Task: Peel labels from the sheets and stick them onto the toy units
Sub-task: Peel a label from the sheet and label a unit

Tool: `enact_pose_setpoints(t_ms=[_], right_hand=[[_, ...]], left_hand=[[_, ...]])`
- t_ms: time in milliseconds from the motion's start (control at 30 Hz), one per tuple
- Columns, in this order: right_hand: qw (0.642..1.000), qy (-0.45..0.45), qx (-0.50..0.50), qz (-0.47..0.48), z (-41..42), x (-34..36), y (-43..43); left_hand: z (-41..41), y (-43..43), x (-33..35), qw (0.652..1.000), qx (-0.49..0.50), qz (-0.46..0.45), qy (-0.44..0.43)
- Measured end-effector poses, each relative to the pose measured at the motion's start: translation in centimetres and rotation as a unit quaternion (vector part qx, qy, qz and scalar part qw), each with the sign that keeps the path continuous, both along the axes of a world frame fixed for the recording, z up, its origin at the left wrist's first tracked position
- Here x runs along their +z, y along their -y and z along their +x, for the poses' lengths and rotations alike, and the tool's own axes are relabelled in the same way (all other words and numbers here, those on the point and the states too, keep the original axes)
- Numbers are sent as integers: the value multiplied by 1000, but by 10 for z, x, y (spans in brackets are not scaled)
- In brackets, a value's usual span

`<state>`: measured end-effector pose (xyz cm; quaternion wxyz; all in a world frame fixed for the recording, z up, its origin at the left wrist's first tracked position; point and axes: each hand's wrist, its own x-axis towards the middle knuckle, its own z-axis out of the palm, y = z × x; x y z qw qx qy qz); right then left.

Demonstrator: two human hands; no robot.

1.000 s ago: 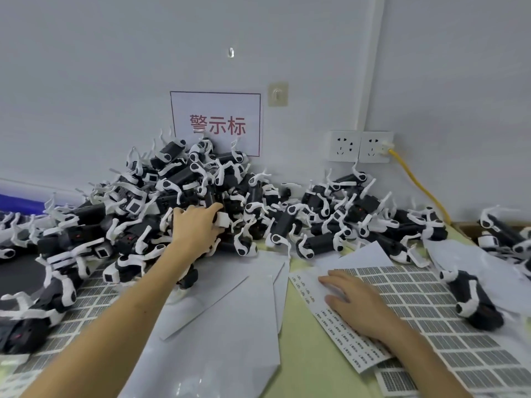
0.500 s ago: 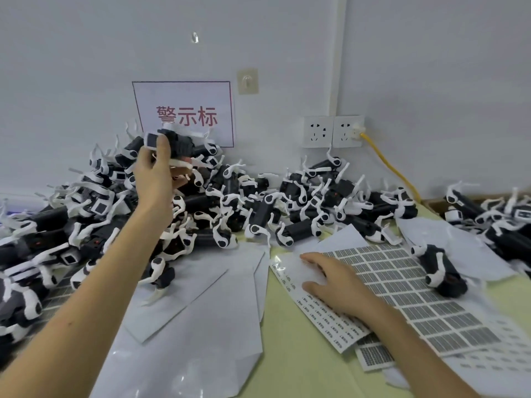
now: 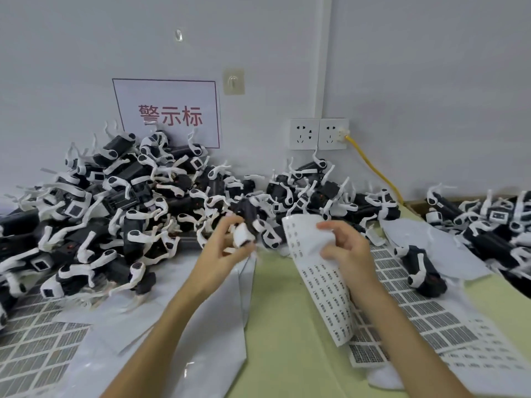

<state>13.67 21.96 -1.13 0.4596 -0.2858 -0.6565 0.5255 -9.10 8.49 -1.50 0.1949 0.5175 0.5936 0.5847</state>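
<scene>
Our left hand (image 3: 221,251) has come down from the top of the pile to mid-table, fingers curled round a black-and-white plastic toy unit (image 3: 247,216). Our right hand (image 3: 347,251), flat on the paper before, now pinches the glossy label sheet (image 3: 321,285) and lifts it — its top edge curls over. The toy sits at nine o'clock of the sheet, the jumbled pile (image 3: 129,196) at ten.

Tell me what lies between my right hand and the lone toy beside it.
In the head view, only a flat sheet of grey labels lies between right hand and lone toy.
</scene>
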Motion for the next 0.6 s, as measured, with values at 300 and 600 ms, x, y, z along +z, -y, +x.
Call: enact_pose_setpoints(t_ms=[300, 600], right_hand=[[997, -66, -21, -20, 6, 10, 6], [982, -62, 173, 45, -3, 14, 29]], left_hand=[[-7, 4, -4, 965, 11, -92, -245], [33, 12, 14, 981, 58, 49, -177]])
